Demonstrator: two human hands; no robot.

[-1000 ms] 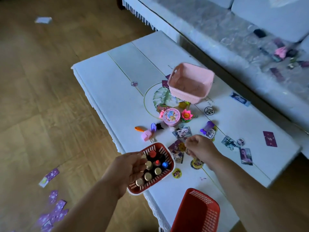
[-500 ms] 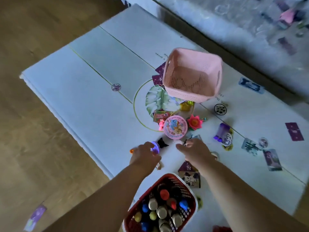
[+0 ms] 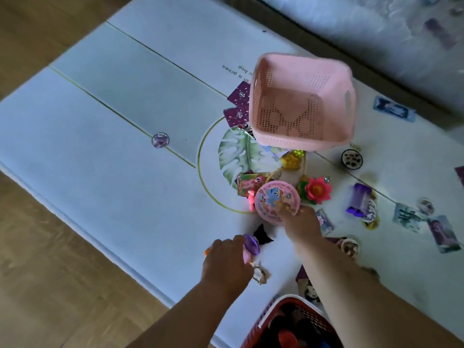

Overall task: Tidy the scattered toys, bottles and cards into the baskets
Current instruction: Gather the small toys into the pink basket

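While bottles sit in the red basket (image 3: 270,313), the pink basket (image 3: 350,109) holds nothing, and cards (image 3: 443,233) and toys litter the counter (image 3: 113,172): most is left, I judge. My left hand (image 3: 226,264) curls round a purple toy (image 3: 251,244); my right hand (image 3: 300,223) touches the round pink tin (image 3: 275,199), whether gripping I cannot tell.

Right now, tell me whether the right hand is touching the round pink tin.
Touching. The head view shows the right hand's fingers overlapping the round pink tin's near rim, with no gap.
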